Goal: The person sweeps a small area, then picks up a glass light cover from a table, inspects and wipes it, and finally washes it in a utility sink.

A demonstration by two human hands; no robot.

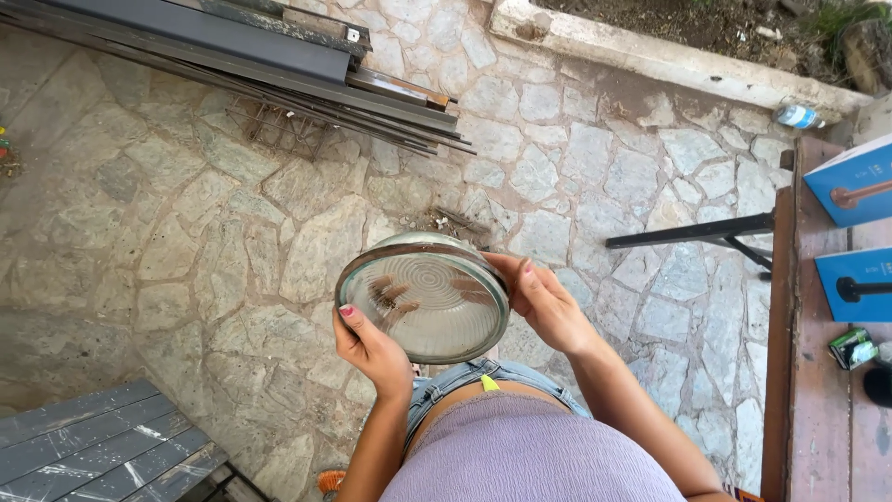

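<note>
Sunlit stone-paved floor (186, 232) with stacked metal bars (279, 65), a concrete curb (669, 60) and a wooden table (818, 372).

A round ribbed glass lamp cover (423, 297) (metal-rimmed, translucent) is held tilted above the stone paving, fingers showing through it.

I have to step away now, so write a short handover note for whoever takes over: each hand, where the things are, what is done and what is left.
Left hand: grip on the lower left rim of the round glass cover, fingers showing through the ribbed glass.
Right hand: holding the cover's right rim.
The cover is held up at waist height, tilted, over the stone paving. It has a metal rim.
Nearby: wooden table at right with two blue boxes, metal bars lying on the paving at top left, grey bench at bottom left.
Done: cover is lifted and in both hands.
Left: it has not been set down or fitted anywhere.
</note>
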